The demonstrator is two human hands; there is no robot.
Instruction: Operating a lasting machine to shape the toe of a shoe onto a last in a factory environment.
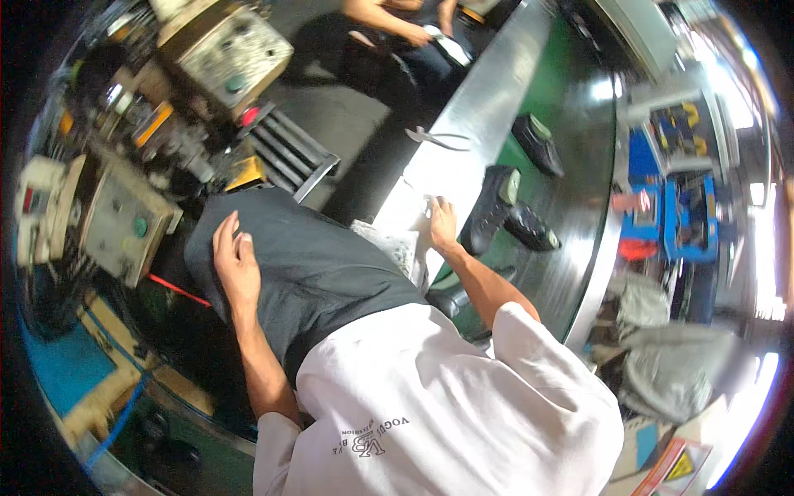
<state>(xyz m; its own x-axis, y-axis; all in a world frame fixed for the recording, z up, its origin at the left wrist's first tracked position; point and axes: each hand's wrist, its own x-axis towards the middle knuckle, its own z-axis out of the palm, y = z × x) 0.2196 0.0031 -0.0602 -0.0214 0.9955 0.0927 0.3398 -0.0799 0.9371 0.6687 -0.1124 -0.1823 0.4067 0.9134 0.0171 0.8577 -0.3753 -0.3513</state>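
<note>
Resting by the metal ledge (496, 91), the right hand (442, 221), grip unclear, could, if swept toward 12 o'clock, dislodge the pliers (423, 135); the left hand (237, 269), at 9 o'clock, hangs uncurled.

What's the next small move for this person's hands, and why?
Perhaps move the right hand across to the black shoe just to its right: it lies close by, beside the metal ledge. The left hand looks empty above the dark cloth; whether the right holds anything is unclear.
</note>
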